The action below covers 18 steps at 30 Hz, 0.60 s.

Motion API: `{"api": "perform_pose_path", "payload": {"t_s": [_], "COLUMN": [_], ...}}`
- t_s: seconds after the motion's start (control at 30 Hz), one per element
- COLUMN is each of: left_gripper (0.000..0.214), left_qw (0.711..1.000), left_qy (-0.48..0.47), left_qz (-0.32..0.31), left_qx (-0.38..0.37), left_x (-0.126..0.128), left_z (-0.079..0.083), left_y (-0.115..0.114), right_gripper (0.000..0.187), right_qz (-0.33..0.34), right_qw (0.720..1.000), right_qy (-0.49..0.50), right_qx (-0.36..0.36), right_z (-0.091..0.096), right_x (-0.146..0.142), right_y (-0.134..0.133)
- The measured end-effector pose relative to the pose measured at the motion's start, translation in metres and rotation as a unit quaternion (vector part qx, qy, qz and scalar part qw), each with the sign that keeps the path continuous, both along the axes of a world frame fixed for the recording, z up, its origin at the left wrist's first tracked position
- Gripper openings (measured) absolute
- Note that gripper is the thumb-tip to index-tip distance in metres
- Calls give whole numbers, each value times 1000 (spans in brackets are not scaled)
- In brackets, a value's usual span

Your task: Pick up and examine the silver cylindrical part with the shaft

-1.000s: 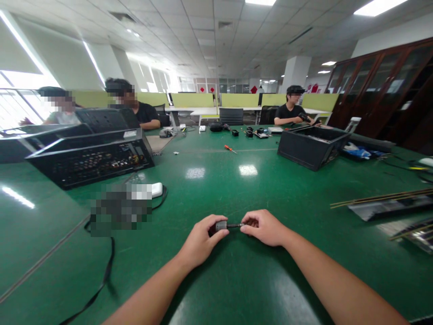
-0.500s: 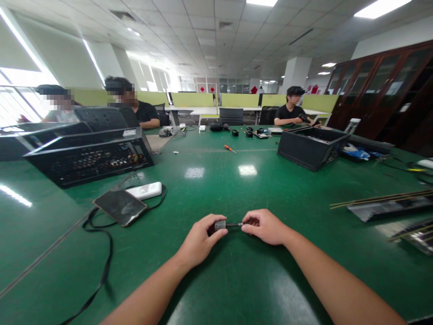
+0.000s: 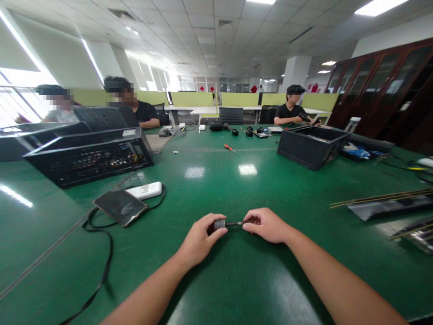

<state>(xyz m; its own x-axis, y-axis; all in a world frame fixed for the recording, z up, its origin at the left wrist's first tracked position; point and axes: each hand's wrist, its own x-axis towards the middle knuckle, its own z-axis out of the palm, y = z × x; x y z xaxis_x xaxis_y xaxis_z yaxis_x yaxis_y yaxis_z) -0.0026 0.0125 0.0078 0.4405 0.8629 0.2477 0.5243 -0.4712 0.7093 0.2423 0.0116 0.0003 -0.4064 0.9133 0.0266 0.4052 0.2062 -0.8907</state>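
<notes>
My left hand (image 3: 199, 239) is closed around a small grey and black cylindrical part (image 3: 219, 224), pinched between thumb and fingers. A thin dark rod (image 3: 234, 223) sticks out of that part toward the right. My right hand (image 3: 265, 224) pinches the other end of the rod with its fingers curled. Both hands rest low over the green table (image 3: 237, 280), close together in front of me.
A phone (image 3: 120, 206) and a white power bank (image 3: 145, 190) with a black cable lie to the left. Open black computer cases stand at left (image 3: 88, 155) and right (image 3: 309, 146). An orange screwdriver (image 3: 230, 148) lies farther back. Metal panels (image 3: 389, 205) lie at right. Three people sit across the table.
Both hands hold the same grip on the part and rod; they have barely shifted. The rest of the table is unchanged.
</notes>
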Motion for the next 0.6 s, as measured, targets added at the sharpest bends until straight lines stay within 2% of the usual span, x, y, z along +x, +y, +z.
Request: {"api": "perform_pose_path", "payload": {"t_s": [0.6], "left_gripper": [26], "left_qw": [1000], "left_qy": [-3], "left_qz": [5], "left_qx": [-2], "left_x": [0], "left_z": [1], "left_y": [0], "right_gripper": [17], "right_qz": [0], "right_qw": [1000], "right_qy": [0], "right_qx": [-22], "right_z": [3], "right_x": [4], "right_y": [2]}}
